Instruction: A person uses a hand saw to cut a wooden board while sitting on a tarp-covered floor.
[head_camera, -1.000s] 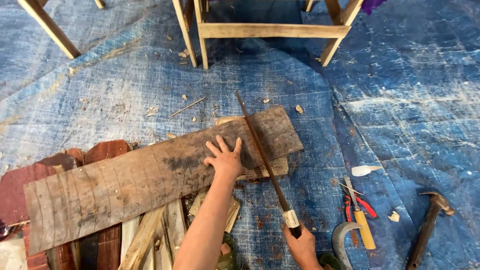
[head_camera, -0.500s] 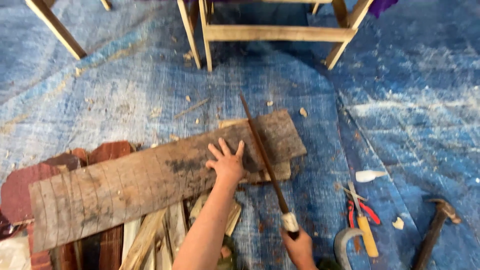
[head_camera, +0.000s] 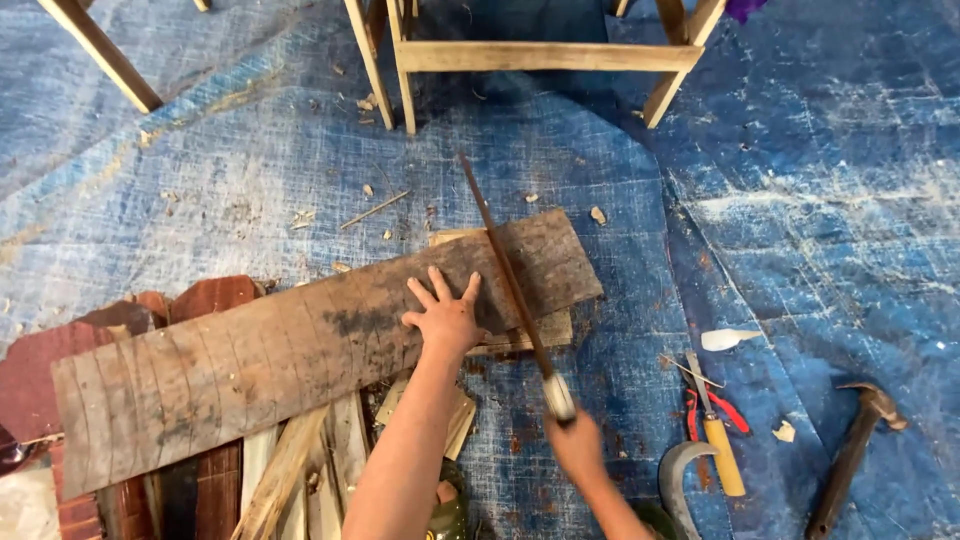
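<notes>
Right hand: seen nearest the camera, low and right of centre, blurred; it is closed around the pale-wrapped handle end of a long blade.
Long blade: a thin, dark, straight blade is held at a slant, running up and to the left from the grip, across the right part of the plank and past its far edge.
Left hand: laid flat with fingers spread open, palm down on the plank just left of the blade — nothing is gripped.
Weathered plank: a long grey-brown board is seen lying across the lower left, its right end raised toward the centre; dark stains are visible near the left hand.
Under the plank: lighter wood strips and reddish-brown boards are stacked beneath and beside it; a pale block shows below its right end.
Tools at right: a curved sickle blade, a yellow-handled tool lying over red-handled pliers, and a dark hammer are laid on the tarp, well apart from the plank.
Blue tarp: the whole ground is covered by it — worn, creased, and scattered with wood chips.
Far edge: pale wooden frame legs and a crossbar are seen standing on the tarp beyond the blade tip.
</notes>
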